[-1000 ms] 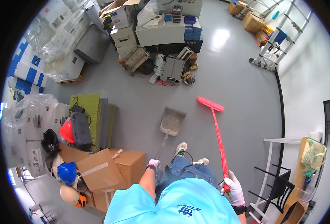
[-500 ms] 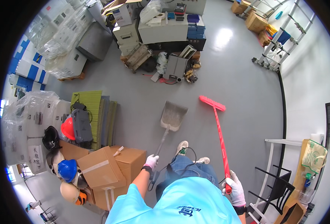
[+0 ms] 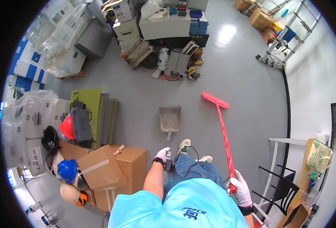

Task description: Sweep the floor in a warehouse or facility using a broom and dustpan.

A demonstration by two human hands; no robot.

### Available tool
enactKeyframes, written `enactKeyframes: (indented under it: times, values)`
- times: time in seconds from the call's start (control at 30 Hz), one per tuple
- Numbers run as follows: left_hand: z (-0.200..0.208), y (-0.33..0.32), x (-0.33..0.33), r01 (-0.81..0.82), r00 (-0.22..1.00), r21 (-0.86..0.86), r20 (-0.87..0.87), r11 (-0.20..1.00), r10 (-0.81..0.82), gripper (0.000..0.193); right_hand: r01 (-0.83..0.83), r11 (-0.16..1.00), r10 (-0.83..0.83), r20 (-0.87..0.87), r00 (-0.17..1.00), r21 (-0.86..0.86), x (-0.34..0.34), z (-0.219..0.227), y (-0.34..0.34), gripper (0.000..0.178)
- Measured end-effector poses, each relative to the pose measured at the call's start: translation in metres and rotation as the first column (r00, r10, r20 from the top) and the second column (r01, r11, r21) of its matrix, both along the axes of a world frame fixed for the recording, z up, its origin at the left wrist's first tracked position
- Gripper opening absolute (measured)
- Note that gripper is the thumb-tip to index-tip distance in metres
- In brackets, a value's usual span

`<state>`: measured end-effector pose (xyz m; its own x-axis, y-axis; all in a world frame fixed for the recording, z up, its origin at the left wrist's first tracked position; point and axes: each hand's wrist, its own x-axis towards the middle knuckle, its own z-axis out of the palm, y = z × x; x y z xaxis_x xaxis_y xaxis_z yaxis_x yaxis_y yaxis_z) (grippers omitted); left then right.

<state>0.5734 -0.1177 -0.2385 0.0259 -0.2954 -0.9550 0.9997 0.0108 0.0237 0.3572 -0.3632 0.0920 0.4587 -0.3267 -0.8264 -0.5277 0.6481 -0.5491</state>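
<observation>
My left hand [image 3: 163,154], in a white and pink glove, is closed round the handle of a grey dustpan [image 3: 170,119]. The pan is ahead of my feet, its wide mouth facing away from me and its inside dusty. In my right hand [image 3: 239,188], gloved the same way, is the end of a red broom [image 3: 223,136]. From there its long handle runs forward and slightly left to the red bristle head [image 3: 215,100], which lies ahead and to the right of the dustpan, apart from it.
Cardboard boxes [image 3: 131,167], helmets [image 3: 68,171] and stacked green panels [image 3: 86,114] stand at my left. Ahead is a white cabinet [image 3: 164,28] with loose equipment before it. A black chair [image 3: 282,190] is at right, a ladder [image 3: 289,38] at the far right wall.
My left hand has moved forward and right, turning the dustpan so it points straighter ahead. The broom has shifted only slightly, still in my right hand.
</observation>
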Motion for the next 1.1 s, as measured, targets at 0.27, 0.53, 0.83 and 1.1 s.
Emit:
enactKeyframes:
  times: [0.27,0.53,0.83,1.1]
  values:
    - [0.000,-0.017,0.003,0.391,0.735,0.475,0.354,0.788,-0.578,0.014,0.005,1.000,-0.005,-0.005,1.000,0.001,-0.011,-0.006,0.000,0.063]
    - [-0.013,0.032,-0.029,0.562,0.372,0.702,0.260,0.439,-0.891,0.039,0.061,0.998,-0.061,-0.011,0.998,-0.024,-0.020,-0.007,-0.001,0.059]
    - [0.008,0.005,-0.034,0.618,0.299,0.754,0.035,0.222,-0.953,0.034,0.031,0.999,-0.032,-0.049,0.998,-0.021,-0.012,-0.003,-0.004,0.060]
    - [0.050,0.012,-0.037,0.494,0.337,0.806,0.169,0.326,-0.926,0.039,0.029,0.999,-0.030,-0.058,0.998,-0.014,-0.012,-0.001,-0.007,0.062]
